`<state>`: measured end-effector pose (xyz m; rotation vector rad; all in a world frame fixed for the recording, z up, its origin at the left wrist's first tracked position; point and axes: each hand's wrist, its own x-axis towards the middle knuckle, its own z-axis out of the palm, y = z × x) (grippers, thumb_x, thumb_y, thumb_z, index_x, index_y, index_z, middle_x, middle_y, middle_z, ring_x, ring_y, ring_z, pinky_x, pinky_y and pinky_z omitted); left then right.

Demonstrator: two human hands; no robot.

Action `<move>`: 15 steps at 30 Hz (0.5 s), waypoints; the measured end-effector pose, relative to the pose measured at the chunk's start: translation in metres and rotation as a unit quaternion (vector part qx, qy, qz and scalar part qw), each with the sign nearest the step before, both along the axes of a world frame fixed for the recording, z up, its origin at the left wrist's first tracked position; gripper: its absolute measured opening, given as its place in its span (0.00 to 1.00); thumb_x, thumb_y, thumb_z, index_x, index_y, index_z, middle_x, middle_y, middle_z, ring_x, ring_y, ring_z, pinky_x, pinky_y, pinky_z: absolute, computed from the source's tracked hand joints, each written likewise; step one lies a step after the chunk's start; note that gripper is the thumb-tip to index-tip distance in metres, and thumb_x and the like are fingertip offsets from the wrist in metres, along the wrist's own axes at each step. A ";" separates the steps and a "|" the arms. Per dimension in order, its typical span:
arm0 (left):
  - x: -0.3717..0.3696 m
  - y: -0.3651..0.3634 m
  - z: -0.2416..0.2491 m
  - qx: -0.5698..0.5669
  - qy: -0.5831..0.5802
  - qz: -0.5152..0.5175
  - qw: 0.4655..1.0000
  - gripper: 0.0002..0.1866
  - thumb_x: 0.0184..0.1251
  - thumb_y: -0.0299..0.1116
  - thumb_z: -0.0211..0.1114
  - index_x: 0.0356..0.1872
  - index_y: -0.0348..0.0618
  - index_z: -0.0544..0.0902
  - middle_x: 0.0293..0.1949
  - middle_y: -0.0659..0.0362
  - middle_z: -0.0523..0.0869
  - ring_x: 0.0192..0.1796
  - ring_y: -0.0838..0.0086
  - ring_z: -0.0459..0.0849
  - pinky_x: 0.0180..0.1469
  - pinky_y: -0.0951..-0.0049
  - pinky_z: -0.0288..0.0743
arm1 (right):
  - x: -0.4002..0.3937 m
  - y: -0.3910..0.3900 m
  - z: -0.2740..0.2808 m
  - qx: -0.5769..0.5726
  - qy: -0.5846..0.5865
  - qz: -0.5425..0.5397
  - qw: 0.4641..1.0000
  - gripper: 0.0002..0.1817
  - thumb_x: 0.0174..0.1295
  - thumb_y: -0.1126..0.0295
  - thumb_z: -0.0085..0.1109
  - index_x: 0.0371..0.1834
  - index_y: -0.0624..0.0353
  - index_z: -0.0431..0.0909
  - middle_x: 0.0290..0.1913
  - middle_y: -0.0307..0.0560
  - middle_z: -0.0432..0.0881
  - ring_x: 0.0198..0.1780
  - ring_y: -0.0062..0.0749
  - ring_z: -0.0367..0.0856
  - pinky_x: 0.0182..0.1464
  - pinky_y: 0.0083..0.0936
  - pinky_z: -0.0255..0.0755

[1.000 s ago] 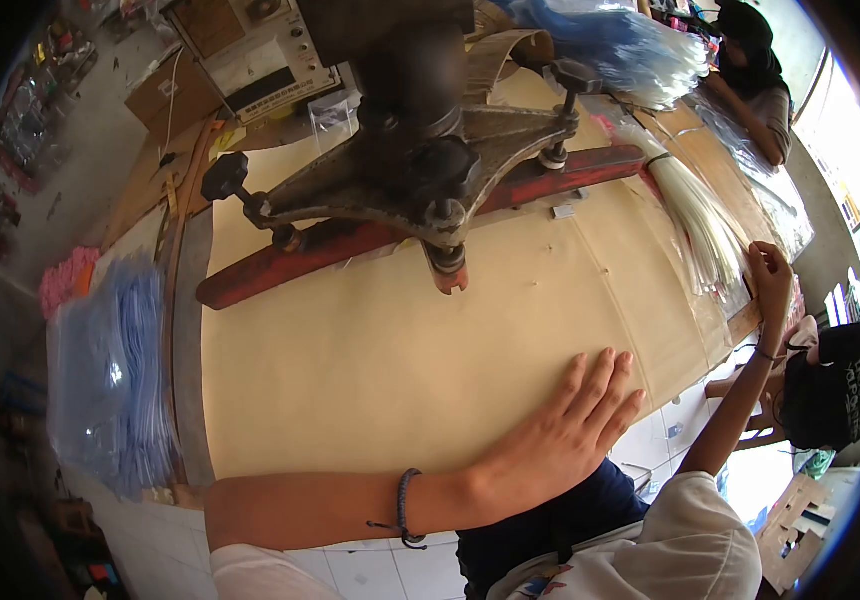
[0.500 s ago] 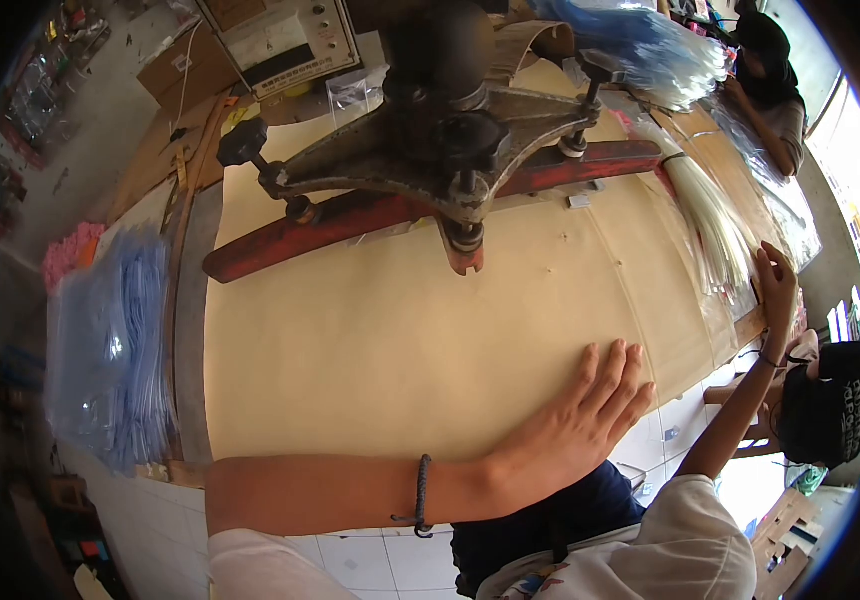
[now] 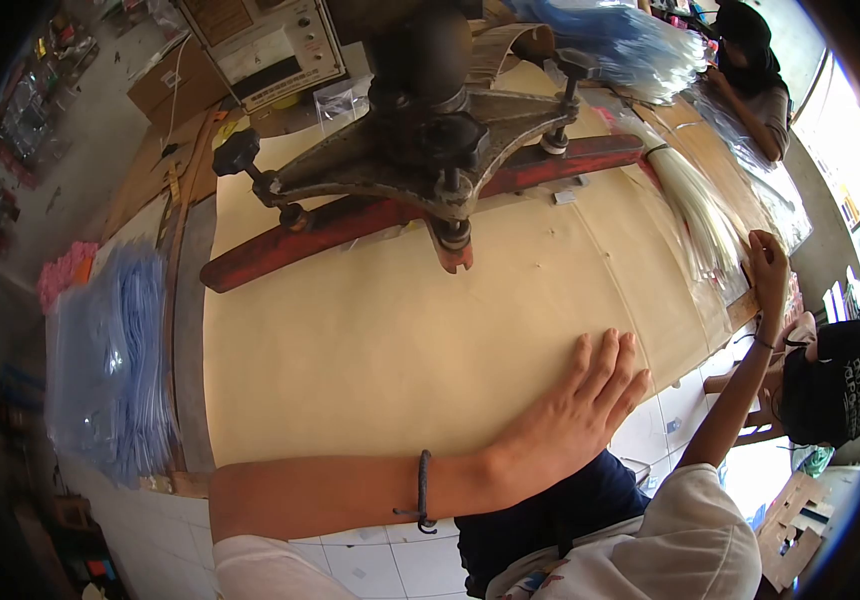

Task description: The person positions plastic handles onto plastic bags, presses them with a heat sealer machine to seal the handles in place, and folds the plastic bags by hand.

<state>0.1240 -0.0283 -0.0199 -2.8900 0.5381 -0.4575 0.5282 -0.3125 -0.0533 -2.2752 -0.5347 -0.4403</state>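
My left hand [image 3: 580,405] lies palm down with its fingers spread on the near right part of a large tan sheet [image 3: 380,350]. At the right edge of the work surface, my right hand [image 3: 768,272] has its fingers bent and drawn together beside a fanned bundle of whitish strips [image 3: 695,205]; anything between the fingertips is too small to make out. Above the sheet stands a dark metal press head [image 3: 430,150] with a long red bar [image 3: 320,225], away from both hands.
Stacked bluish clear plastic [image 3: 115,360] lies on the left, near pink material [image 3: 68,272]. A control box [image 3: 265,50] is at the back left. More plastic [image 3: 620,50] lies at the back right. One person [image 3: 750,80] is at upper right, another in a black cap [image 3: 830,385] at right.
The camera view has shifted slightly. My right hand's fingers are drawn in closer together. My left hand remains flat on the tan sheet.
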 end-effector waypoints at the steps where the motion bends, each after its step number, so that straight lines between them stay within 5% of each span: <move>1: 0.000 0.000 -0.002 -0.007 -0.002 0.000 1.000 0.31 0.76 0.37 0.52 0.77 0.35 0.66 0.73 0.34 0.68 0.76 0.43 0.66 0.77 0.44 0.61 | -0.003 0.001 0.003 -0.020 0.008 -0.006 1.000 0.19 0.72 0.58 0.63 0.52 0.65 0.86 0.42 0.43 0.88 0.43 0.21 0.82 0.48 0.23 0.74; 15: 0.000 -0.001 -0.004 0.008 -0.025 0.005 1.000 0.31 0.76 0.36 0.54 0.77 0.35 0.66 0.72 0.36 0.68 0.75 0.43 0.66 0.77 0.45 0.61 | -0.007 0.003 0.002 0.043 0.014 -0.034 0.998 0.20 0.73 0.58 0.62 0.55 0.66 0.86 0.42 0.46 0.89 0.45 0.23 0.83 0.52 0.24 0.74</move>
